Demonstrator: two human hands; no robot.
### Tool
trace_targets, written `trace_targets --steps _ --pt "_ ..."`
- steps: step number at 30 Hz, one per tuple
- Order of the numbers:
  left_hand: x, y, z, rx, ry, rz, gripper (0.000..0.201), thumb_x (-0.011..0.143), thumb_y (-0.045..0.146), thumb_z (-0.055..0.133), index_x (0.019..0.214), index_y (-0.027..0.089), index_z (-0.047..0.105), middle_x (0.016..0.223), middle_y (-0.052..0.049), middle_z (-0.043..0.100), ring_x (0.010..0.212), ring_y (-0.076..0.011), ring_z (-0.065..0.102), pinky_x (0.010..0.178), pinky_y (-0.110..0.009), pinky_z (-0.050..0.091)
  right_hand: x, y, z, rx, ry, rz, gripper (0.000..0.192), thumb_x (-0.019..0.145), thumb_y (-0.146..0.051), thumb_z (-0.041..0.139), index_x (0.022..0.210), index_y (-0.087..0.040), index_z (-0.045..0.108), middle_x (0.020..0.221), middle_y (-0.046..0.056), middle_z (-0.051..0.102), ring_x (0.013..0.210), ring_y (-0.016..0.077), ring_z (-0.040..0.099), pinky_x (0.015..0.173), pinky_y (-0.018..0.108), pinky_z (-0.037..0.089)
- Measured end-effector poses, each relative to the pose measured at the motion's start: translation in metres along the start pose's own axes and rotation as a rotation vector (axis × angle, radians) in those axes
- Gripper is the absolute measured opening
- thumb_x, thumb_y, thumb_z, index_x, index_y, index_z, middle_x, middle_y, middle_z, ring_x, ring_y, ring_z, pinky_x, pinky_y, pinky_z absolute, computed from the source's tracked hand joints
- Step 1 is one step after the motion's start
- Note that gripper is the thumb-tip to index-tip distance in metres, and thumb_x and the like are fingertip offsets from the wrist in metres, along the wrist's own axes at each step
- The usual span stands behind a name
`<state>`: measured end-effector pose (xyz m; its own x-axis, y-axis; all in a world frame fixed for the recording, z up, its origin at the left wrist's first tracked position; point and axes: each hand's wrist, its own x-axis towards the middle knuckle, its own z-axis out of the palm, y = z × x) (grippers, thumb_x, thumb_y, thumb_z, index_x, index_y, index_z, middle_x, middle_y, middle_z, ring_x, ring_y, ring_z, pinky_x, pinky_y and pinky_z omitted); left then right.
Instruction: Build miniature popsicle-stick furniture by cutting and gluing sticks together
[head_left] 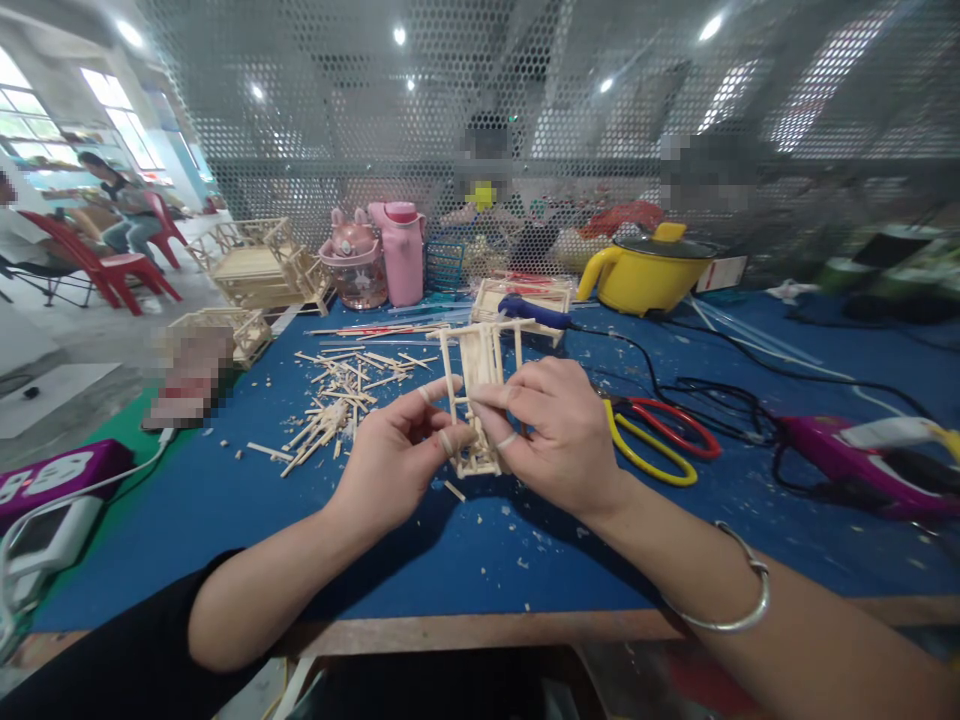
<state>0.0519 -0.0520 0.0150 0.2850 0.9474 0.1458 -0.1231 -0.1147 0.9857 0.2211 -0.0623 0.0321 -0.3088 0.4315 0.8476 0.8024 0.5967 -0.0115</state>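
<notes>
Both hands pinch the small stick frame [478, 400] above the middle of the table [225, 500]: left hand [390, 465] at its lower post, right hand [559, 435] at the middle. It looks light, brittle; better holding near glued joints.

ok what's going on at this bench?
A person is holding a small wooden stick frame in both hands above the blue table. The left hand pinches its left side; the right hand grips its right side near the top. A pile of loose sticks lies just left of the hands, yellow and red scissors to the right, and a glue gun rests behind on another stick piece.
</notes>
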Motion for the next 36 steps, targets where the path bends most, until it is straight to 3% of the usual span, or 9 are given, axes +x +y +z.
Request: trace_targets --steps 4,9,12,14,17,20,28,33,36 --pt "0.002 0.003 -0.001 -0.012 0.023 -0.009 0.049 0.066 0.022 0.078 0.114 0.017 0.066 0.067 0.004 0.061 0.06 -0.0077 0.054 0.061 -0.022 0.046 0.0 -0.002 -0.001 -0.003 -0.005 0.01 0.016 0.087 -0.023 0.058 0.083 -0.02 0.073 0.066 0.002 0.063 0.066 0.0164 0.054 0.068 0.033 0.039" --pt "0.006 0.004 -0.003 -0.051 0.017 -0.016 0.048 0.066 0.02 0.077 0.113 0.015 0.065 0.065 0.005 0.06 0.059 -0.0067 0.053 0.061 -0.021 0.046 0.002 0.0 -0.008 0.068 0.082 0.049 0.025 0.085 -0.02 0.055 0.108 -0.018 0.064 0.073 0.002 0.062 0.068 0.0165 0.055 0.068 0.033 0.043" --pt "0.007 0.003 -0.003 -0.05 0.0 -0.016 0.048 0.067 0.019 0.076 0.113 0.015 0.064 0.066 0.005 0.06 0.059 -0.0063 0.054 0.061 -0.021 0.047 0.004 0.005 -0.01 0.218 0.148 0.256 0.014 0.084 -0.02 0.054 0.098 -0.021 0.057 0.072 -0.001 0.056 0.064 0.0134 0.053 0.065 0.03 0.045" --pt "0.007 0.002 -0.003 -0.045 -0.011 -0.013 0.047 0.069 0.02 0.075 0.113 0.015 0.063 0.066 0.005 0.06 0.059 -0.0061 0.054 0.061 -0.021 0.047 0.006 0.009 -0.008 0.356 0.072 0.412 0.004 0.085 -0.023 0.055 0.086 -0.022 0.052 0.065 -0.004 0.049 0.057 0.0107 0.047 0.056 0.026 0.041" --pt "0.007 0.002 -0.003 -0.035 -0.016 -0.017 0.049 0.069 0.021 0.075 0.116 0.014 0.061 0.067 0.005 0.06 0.058 -0.006 0.054 0.059 -0.021 0.048 0.008 0.014 -0.003 0.546 -0.077 0.593 0.016 0.084 -0.028 0.057 0.075 -0.021 0.046 0.058 -0.007 0.04 0.05 0.008 0.037 0.048 0.024 0.032" --pt "0.008 0.004 -0.004 -0.012 -0.023 -0.024 0.053 0.069 0.022 0.075 0.119 0.014 0.06 0.067 0.005 0.059 0.058 -0.0063 0.053 0.058 -0.021 0.049 0.008 0.018 0.0 0.665 -0.134 0.698 0.021 0.082 -0.032 0.059 0.07 -0.021 0.046 0.056 -0.008 0.038 0.049 0.0071 0.034 0.048 0.024 0.029" --pt "0.025 -0.007 -0.021 0.133 -0.147 0.033 0.06 0.072 0.027 0.073 0.129 0.018 0.056 0.08 0.001 0.064 0.065 -0.0093 0.057 0.061 -0.024 0.049 0.006 0.026 0.003 0.838 -0.227 0.705 0.029 0.082 -0.047 0.06 0.074 -0.021 0.052 0.057 -0.006 0.05 0.043 0.0084 0.045 0.043 0.024 0.036" --pt "0.04 -0.024 -0.032 0.28 -0.228 0.115 0.065 0.072 0.014 0.068 0.134 0.015 0.051 0.087 -0.003 0.068 0.08 -0.0135 0.063 0.082 -0.031 0.05 0.001 0.036 0.012 0.758 -0.199 0.645 0.028 0.082 -0.046 0.059 0.073 -0.02 0.053 0.061 -0.004 0.053 0.048 0.0105 0.049 0.047 0.025 0.041" --pt "0.043 -0.029 -0.031 0.487 -0.182 0.15 0.062 0.075 0.014 0.064 0.136 0.015 0.051 0.088 -0.004 0.07 0.08 -0.0145 0.064 0.084 -0.032 0.05 -0.003 0.044 0.018 0.673 -0.244 0.607 0.024 0.082 -0.043 0.058 0.075 -0.02 0.056 0.066 -0.002 0.055 0.054 0.0114 0.051 0.052 0.026 0.042"
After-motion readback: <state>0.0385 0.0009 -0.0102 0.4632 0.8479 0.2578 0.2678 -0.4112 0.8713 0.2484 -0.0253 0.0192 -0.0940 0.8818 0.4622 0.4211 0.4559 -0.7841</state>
